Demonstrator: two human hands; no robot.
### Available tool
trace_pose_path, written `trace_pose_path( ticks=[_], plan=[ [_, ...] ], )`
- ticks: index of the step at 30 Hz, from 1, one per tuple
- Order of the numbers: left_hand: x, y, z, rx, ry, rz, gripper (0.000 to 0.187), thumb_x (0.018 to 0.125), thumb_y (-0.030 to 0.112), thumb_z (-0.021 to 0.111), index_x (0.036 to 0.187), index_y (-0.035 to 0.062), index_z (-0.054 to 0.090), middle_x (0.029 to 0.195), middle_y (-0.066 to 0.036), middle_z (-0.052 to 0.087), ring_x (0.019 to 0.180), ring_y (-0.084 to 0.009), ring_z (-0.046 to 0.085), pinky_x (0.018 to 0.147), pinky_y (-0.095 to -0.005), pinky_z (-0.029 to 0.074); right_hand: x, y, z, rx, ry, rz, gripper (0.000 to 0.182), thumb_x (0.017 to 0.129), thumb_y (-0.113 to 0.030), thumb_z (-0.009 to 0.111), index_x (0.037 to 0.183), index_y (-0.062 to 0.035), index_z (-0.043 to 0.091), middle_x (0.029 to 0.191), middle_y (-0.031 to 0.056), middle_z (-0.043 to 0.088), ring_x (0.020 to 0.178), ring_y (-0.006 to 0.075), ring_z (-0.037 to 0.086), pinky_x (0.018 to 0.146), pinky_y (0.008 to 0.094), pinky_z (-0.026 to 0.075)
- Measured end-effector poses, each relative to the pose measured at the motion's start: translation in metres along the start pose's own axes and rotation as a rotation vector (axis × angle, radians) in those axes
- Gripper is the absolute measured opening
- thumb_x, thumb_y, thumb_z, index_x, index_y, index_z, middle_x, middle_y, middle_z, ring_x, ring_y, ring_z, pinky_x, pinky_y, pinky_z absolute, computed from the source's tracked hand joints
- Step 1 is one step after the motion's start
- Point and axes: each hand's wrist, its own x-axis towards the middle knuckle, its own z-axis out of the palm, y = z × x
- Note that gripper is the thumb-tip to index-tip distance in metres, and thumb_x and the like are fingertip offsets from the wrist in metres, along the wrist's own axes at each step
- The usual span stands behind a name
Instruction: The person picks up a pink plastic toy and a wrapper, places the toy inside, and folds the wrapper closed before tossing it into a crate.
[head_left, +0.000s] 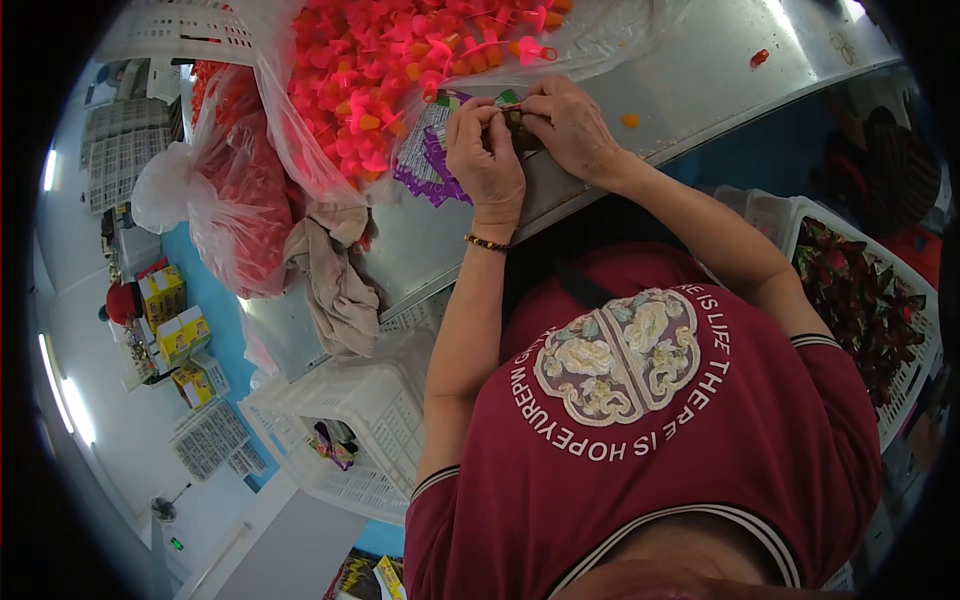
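Both my hands meet at the edge of a metal table (420, 245). My left hand (487, 165) has thumb and fingers pinched on the top edge of a small dark and green packet (522, 135). From the other side my right hand (572, 130) pinches the same edge, so the packet is partly hidden between them. Several purple printed packets (430, 165) lie beside and under my left hand. Just beyond my hands spreads a heap of bright pink and orange pacifier-shaped pieces (390, 70) on clear plastic.
Left are a tied plastic bag of red pieces (235, 200) and a beige cloth (335, 270). White crates stand below, one holding a few packets (335, 443), another full of dark red packets (865, 310). A red piece (760, 58) and an orange piece (630, 120) lie on the table.
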Motion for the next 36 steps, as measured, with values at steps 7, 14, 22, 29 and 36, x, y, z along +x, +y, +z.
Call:
trace_pose_path(
  ticks=[7, 14, 22, 29, 36],
  plan=[
    [0.014, 0.011, -0.008, -0.039, 0.030, -0.118, 0.005, 0.082, -0.002, 0.061, 0.086, -0.0013, 0.059, 0.092, -0.011, 0.063, 0.084, -0.0242, 0.061, 0.072, -0.0317, 0.050, 0.017, -0.010, -0.023, 0.263, -0.258, -0.046, 0.024, 0.088, -0.020, 0.060, 0.092, 0.0034, 0.064, 0.102, 0.0145, 0.061, 0.091, 0.0328, 0.060, 0.081, 0.0385, 0.048],
    [0.020, 0.003, -0.045, -0.078, -0.064, -0.119, 0.016, 0.088, 0.011, 0.061, 0.098, -0.0013, 0.062, 0.106, -0.015, 0.064, 0.097, -0.0284, 0.060, 0.086, -0.0360, 0.047, 0.045, -0.038, -0.110, -0.026, -0.078, -0.303, 0.016, 0.087, -0.012, 0.061, 0.088, 0.0027, 0.065, 0.091, 0.0105, 0.064, 0.078, 0.0246, 0.064, 0.069, 0.0309, 0.051],
    [-0.021, -0.035, -0.058, 0.767, -0.388, -0.108, 0.082, 0.083, 0.050, 0.062, 0.140, -0.0008, 0.032, 0.146, -0.025, 0.029, 0.137, -0.0399, 0.023, 0.109, -0.0575, 0.018, 0.028, -0.032, -0.175, 0.427, -0.315, -0.165, 0.014, 0.085, -0.010, 0.062, 0.088, 0.0037, 0.064, 0.091, 0.0098, 0.064, 0.078, 0.0208, 0.063, 0.068, 0.0279, 0.051],
    [-0.017, -0.038, -0.037, 0.928, -0.428, -0.092, 0.082, 0.086, 0.057, 0.054, 0.143, 0.0018, 0.033, 0.147, -0.018, 0.032, 0.137, -0.0369, 0.027, 0.109, -0.0579, 0.017, -0.033, 0.027, -0.208, 0.129, -0.036, 0.121, 0.015, 0.083, -0.011, 0.065, 0.088, 0.0027, 0.066, 0.083, 0.0116, 0.063, 0.076, 0.0217, 0.063, 0.072, 0.0292, 0.050],
    [-0.005, -0.030, -0.038, 0.806, -0.370, 0.103, 0.073, 0.088, 0.050, 0.056, 0.142, 0.0043, 0.035, 0.145, -0.015, 0.038, 0.136, -0.0334, 0.031, 0.109, -0.0548, 0.019, -0.151, 0.079, -0.299, -0.380, 0.539, 0.243, 0.018, 0.085, -0.015, 0.059, 0.078, -0.0024, 0.070, 0.066, 0.0126, 0.059, 0.064, 0.0297, 0.058, 0.060, 0.0409, 0.049]
  ],
)
